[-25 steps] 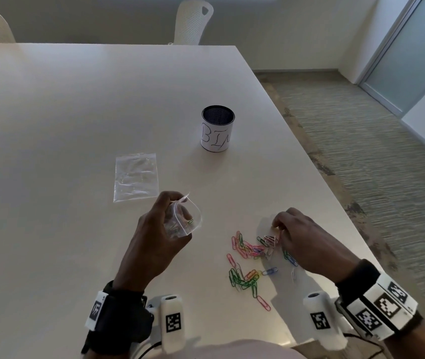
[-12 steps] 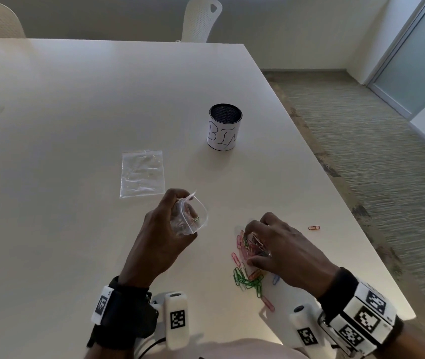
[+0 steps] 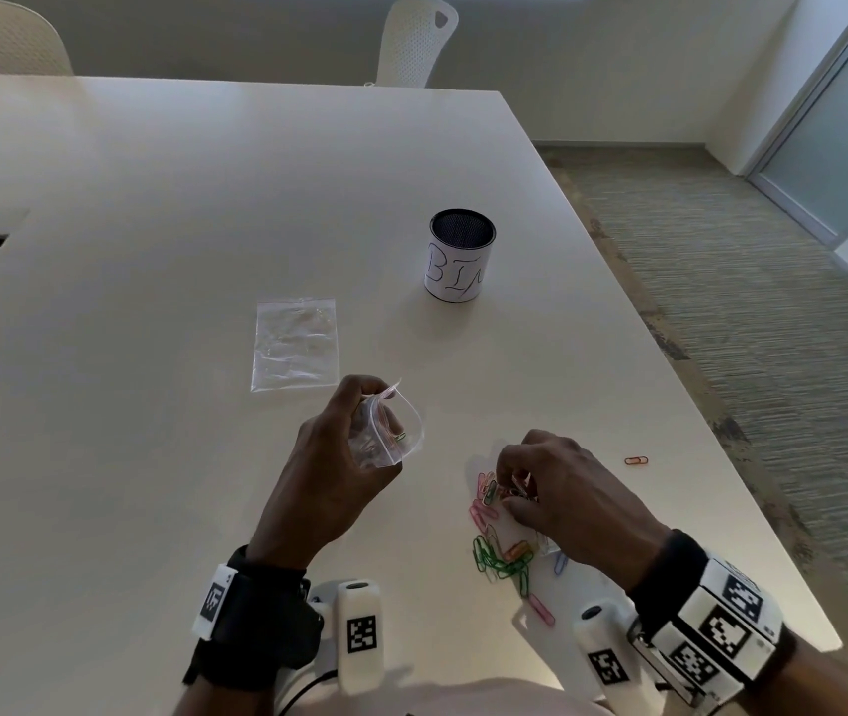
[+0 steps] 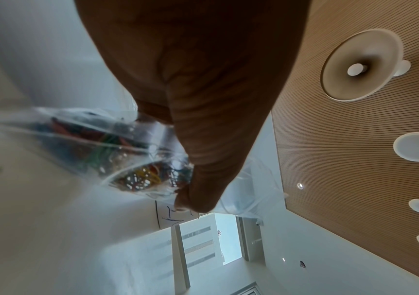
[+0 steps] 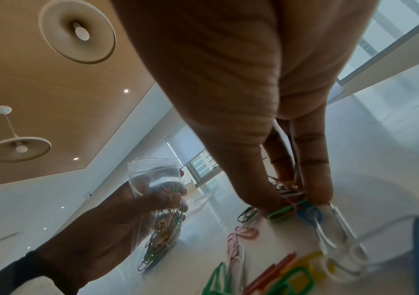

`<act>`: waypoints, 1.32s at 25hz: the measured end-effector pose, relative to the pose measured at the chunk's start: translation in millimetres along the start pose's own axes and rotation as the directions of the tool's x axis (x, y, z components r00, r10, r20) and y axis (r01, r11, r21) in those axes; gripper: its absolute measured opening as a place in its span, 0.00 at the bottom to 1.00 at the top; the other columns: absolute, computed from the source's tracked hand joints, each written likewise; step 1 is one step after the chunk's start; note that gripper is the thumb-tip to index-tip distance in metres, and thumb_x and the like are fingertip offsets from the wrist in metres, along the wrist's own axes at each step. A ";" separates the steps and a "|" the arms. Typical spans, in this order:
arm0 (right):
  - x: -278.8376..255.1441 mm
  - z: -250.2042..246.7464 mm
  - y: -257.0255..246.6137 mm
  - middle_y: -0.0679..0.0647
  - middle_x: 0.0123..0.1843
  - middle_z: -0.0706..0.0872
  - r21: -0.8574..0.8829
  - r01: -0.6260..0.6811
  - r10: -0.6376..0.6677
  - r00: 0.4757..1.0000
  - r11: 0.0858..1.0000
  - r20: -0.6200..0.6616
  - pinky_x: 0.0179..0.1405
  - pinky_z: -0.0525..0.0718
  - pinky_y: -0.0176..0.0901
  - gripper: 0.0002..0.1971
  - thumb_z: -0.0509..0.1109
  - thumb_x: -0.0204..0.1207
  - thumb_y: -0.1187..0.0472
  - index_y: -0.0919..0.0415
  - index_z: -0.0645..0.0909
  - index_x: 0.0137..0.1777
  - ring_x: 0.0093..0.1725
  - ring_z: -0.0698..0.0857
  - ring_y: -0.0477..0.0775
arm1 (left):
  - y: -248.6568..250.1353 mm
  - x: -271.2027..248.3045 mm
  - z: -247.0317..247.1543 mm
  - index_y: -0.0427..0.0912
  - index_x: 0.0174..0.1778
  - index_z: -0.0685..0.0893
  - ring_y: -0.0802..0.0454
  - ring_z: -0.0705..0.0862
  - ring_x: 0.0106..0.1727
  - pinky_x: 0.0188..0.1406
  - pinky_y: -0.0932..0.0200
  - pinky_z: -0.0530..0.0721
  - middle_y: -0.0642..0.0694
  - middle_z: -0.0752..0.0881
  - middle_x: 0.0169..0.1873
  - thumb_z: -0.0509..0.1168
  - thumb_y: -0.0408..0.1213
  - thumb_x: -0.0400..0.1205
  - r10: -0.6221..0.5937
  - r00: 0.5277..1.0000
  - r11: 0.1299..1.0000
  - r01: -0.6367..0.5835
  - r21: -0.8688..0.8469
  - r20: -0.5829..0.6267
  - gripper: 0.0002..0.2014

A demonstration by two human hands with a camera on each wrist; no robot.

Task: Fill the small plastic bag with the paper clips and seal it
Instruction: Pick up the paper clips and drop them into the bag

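Head view: vs 0.5 s ago little has changed. Left hand [image 3: 329, 472] still holds the small plastic bag [image 3: 388, 431] up off the desk [image 3: 153, 250], fingers curled round it, mouth open toward the right. Right hand [image 3: 561, 488] has stayed over the paper clips [image 3: 502, 552], fingertips now bunched tighter, pinching a few at the top of the pile. A second ago it was further right. The stray orange clip [image 3: 636, 460] out by the desk's right edge hasn't moved since 0.5 s ago. Nearby: a spare flat bag [image 3: 295, 344] lies just beyond the left hand; a mesh cup labelled "BIN" [image 3: 460, 258] stands further back, well apart from both hands. Nothing sits between bag and pile. Two white chairs [image 3: 417, 41] at the far edge, striped carpet [image 3: 747, 302] on the right.

Left wrist view: left hand [image 4: 203, 99] fills most of the frame; the thumb presses the bag [image 4: 117, 151] wall. Coloured clips visible inside, blurred. Slatted wood ceiling with round lights [image 4: 362, 67].

Right wrist view: right hand [image 5: 254, 99] thumb and fingers [image 5: 314, 175] closed on a cluster of clips [image 5: 289, 207] on the desk. More clips loose in front. Left hand [image 5: 107, 225] in the background grips the bag [image 5: 158, 199], part-filled and unsealed.
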State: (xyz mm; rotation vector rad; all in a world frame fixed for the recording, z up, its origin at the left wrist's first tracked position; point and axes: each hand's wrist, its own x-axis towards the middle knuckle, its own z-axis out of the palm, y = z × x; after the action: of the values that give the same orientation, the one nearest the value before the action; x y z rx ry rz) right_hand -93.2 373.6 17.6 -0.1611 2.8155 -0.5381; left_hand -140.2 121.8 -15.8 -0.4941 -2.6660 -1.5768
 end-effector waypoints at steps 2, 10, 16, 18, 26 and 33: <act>2.2 -1.5 2.4 0.48 0.53 0.85 0.025 -0.008 0.008 1.000 1.000 -0.004 0.46 0.81 0.32 0.05 0.78 0.80 0.56 0.51 0.88 0.54 0.49 0.87 0.48 | -0.1 -0.1 -0.7 0.54 0.64 0.77 0.58 0.90 0.47 0.44 0.75 0.83 0.60 0.90 0.49 0.80 0.25 0.74 0.002 1.000 1.000 -0.002 -0.003 0.001 0.29; 10.1 -15.9 12.8 0.48 0.41 0.93 0.308 -0.025 0.027 1.000 0.951 -0.002 0.47 0.92 0.34 0.05 0.84 0.74 0.59 0.52 0.92 0.47 0.42 0.93 0.44 | 1.1 -0.1 -0.6 0.56 0.64 0.77 0.57 0.90 0.47 0.44 0.72 0.85 0.58 0.91 0.47 0.81 0.26 0.75 -0.007 1.000 1.000 0.007 -0.005 0.013 0.29; 10.8 -45.0 -14.2 0.58 0.43 0.95 0.640 0.069 -0.065 0.997 0.765 -0.030 0.53 0.95 0.51 0.06 0.83 0.74 0.64 0.60 0.92 0.49 0.44 0.95 0.58 | 0.7 -0.2 -0.6 0.54 0.65 0.78 0.58 0.90 0.47 0.46 0.73 0.84 0.56 0.91 0.47 0.81 0.28 0.74 -0.003 1.000 1.000 0.003 0.005 0.006 0.29; 15.4 -52.6 -31.4 0.61 0.43 0.95 0.705 0.127 -0.108 0.992 0.698 -0.072 0.53 0.95 0.52 0.06 0.83 0.74 0.65 0.63 0.91 0.49 0.44 0.95 0.63 | 0.9 -0.2 -0.4 0.54 0.66 0.77 0.57 0.90 0.47 0.45 0.71 0.85 0.56 0.92 0.48 0.82 0.29 0.74 0.004 1.000 1.000 -0.004 0.013 0.003 0.29; 47.9 -35.4 -76.5 0.55 0.38 0.94 0.521 0.257 -0.139 0.957 0.814 -0.255 0.45 0.94 0.59 0.05 0.85 0.72 0.61 0.54 0.92 0.43 0.39 0.94 0.56 | 4.0 0.0 -1.1 0.52 0.65 0.77 0.58 0.90 0.42 0.36 0.72 0.84 0.55 0.91 0.44 0.81 0.31 0.76 0.016 1.000 1.000 -0.016 0.002 0.001 0.27; 48.5 -28.6 -85.0 0.51 0.36 0.92 0.353 0.321 -0.235 0.935 0.879 -0.265 0.38 0.91 0.46 0.03 0.81 0.75 0.63 0.55 0.91 0.45 0.36 0.91 0.48 | 3.8 0.6 -0.8 0.51 0.66 0.78 0.57 0.89 0.38 0.33 0.72 0.80 0.52 0.91 0.42 0.79 0.29 0.77 -0.005 1.000 0.999 0.006 -0.032 0.016 0.26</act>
State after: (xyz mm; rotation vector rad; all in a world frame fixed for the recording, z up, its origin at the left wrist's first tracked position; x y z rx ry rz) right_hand -142.7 297.2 63.4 -0.4592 2.8270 -1.2436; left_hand -139.8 122.9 -12.1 -0.5026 -2.6598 -1.6263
